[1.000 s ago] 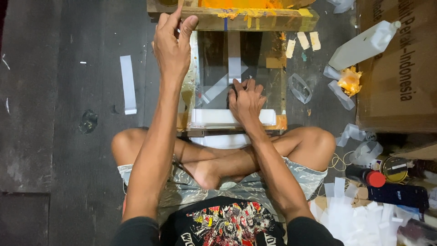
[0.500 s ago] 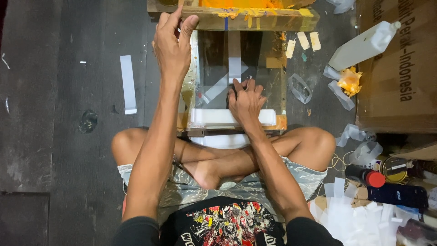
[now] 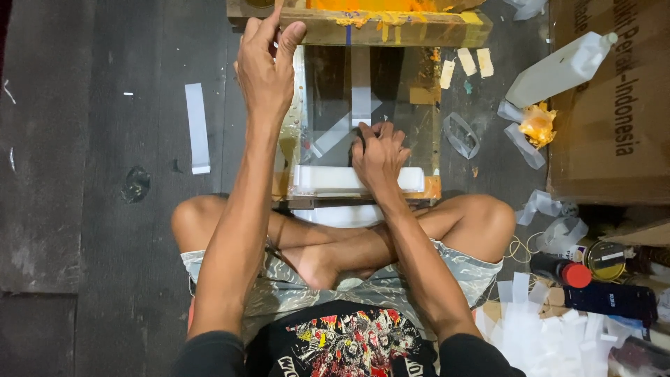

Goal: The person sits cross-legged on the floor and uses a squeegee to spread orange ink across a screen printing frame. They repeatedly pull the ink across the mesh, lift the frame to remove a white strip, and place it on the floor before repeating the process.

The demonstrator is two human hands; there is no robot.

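I sit cross-legged on a dark floor before a wooden screen-printing frame (image 3: 391, 28) smeared with orange and yellow ink along its far bar. My left hand (image 3: 265, 66) grips the frame's far left corner, fingers curled over the bar. My right hand (image 3: 378, 157) rests fist-like on the glass plate (image 3: 412, 126) under the frame, knuckles down, beside strips of white tape (image 3: 359, 87) stuck on the glass. A white plastic piece (image 3: 328, 179) lies across the near edge of the plate, touching my right wrist.
A cardboard box (image 3: 614, 105) stands at the right with a white bottle (image 3: 558, 70) leaning on it. Crumpled orange-stained tape (image 3: 537, 124), a red-capped bottle (image 3: 562, 270), a tin (image 3: 606, 260) and white tape scraps (image 3: 537, 328) litter the right side. A white strip (image 3: 197, 128) lies at the left.
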